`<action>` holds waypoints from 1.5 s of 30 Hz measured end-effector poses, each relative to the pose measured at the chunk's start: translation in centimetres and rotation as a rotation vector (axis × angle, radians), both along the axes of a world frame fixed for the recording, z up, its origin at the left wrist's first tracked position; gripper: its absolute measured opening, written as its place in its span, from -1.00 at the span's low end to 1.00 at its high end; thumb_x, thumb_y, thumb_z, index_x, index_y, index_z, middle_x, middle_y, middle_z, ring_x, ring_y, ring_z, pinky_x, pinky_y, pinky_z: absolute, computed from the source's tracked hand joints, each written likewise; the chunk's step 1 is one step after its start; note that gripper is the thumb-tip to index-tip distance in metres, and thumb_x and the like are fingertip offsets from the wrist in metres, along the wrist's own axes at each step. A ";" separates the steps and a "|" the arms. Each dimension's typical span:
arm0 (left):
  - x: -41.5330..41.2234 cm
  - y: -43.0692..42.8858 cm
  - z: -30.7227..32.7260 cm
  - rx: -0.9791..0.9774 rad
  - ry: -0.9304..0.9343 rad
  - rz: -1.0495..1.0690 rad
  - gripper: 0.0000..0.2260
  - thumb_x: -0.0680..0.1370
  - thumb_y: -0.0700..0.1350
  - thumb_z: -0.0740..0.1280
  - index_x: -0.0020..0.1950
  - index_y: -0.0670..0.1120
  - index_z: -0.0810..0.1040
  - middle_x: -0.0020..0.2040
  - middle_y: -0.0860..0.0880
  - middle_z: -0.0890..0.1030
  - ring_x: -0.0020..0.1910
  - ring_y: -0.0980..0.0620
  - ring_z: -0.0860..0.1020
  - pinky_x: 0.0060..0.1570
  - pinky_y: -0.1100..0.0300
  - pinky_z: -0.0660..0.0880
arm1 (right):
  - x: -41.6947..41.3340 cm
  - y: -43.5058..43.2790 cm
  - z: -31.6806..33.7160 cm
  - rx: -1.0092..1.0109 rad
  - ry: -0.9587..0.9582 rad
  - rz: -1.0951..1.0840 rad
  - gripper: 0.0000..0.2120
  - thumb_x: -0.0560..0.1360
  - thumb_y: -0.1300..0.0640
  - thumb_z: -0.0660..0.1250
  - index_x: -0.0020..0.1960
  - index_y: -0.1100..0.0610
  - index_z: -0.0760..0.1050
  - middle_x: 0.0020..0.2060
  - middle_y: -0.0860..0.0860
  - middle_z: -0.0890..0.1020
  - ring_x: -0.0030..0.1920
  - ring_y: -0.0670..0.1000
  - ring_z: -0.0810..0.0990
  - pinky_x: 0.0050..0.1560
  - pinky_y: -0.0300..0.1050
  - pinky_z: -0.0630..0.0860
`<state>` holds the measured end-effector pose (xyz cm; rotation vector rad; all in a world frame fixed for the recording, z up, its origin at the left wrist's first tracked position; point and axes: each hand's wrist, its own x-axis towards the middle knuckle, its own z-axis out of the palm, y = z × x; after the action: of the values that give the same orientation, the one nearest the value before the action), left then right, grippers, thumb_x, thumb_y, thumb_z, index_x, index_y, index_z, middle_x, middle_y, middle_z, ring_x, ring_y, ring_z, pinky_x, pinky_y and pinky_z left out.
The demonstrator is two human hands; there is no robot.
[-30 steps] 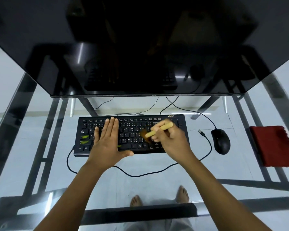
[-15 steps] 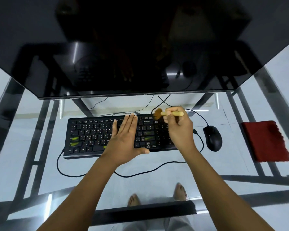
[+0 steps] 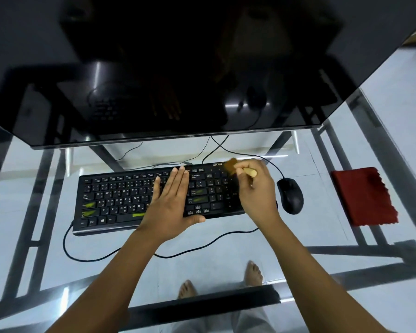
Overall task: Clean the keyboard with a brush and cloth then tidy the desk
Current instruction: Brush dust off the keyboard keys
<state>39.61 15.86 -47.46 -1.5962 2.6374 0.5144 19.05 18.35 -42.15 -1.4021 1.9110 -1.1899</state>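
Observation:
A black keyboard [image 3: 115,200] with green smears on some keys lies on the glass desk [image 3: 226,239]. My left hand [image 3: 171,205] rests flat on its middle, fingers together and pointing away. My right hand [image 3: 257,188] grips a small brush [image 3: 235,167] with a pale wooden handle. Its brown bristles touch the keyboard's top right corner, near the number pad. A folded red cloth [image 3: 363,195] lies on the desk far right, apart from both hands.
A black mouse [image 3: 289,195] sits just right of the keyboard, close to my right hand. A large dark monitor [image 3: 178,68] overhangs the back of the desk. Cables [image 3: 87,257] loop in front of the keyboard. Bare feet show through the glass.
My right hand carried the brush from the keyboard's middle up to its top right corner. My left hand shifted rightward along the keys. The view moved slightly.

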 end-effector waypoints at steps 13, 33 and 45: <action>0.2 -0.1 -0.5 -0.019 -0.005 -0.013 0.07 0.32 0.57 -0.05 0.58 -0.11 -0.20 0.58 -0.01 -0.22 0.53 0.07 -0.31 0.49 -0.12 -0.25 | -0.8 1.6 0.5 0.147 -0.139 0.178 -0.89 0.59 0.22 0.24 -0.08 0.11 0.51 -0.21 -0.01 0.70 -0.22 -0.07 0.67 -0.09 -0.15 0.62; -0.4 -0.1 -0.7 -0.008 -0.012 0.011 0.08 0.31 0.57 -0.06 0.58 -0.13 -0.17 0.58 -0.03 -0.19 0.53 0.06 -0.29 0.49 -0.13 -0.22 | -2.3 3.6 -0.3 0.118 -0.011 0.134 -0.91 0.57 0.23 0.27 -0.08 0.09 0.51 -0.17 -0.02 0.65 -0.17 -0.10 0.63 -0.10 -0.13 0.57; 1.8 1.2 -0.6 -0.032 0.014 0.107 0.04 0.35 0.55 -0.05 0.57 -0.16 -0.12 0.58 -0.05 -0.15 0.55 0.03 -0.23 0.47 -0.15 -0.26 | 0.1 -0.3 0.9 0.066 -0.264 0.032 -0.93 0.60 0.16 0.26 -0.02 0.11 0.51 -0.04 0.05 0.67 -0.06 -0.08 0.65 0.04 -0.21 0.56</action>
<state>41.40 17.03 -48.09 -1.7574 2.5937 0.4911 19.16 18.07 -41.21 -1.1729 1.7225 -1.2188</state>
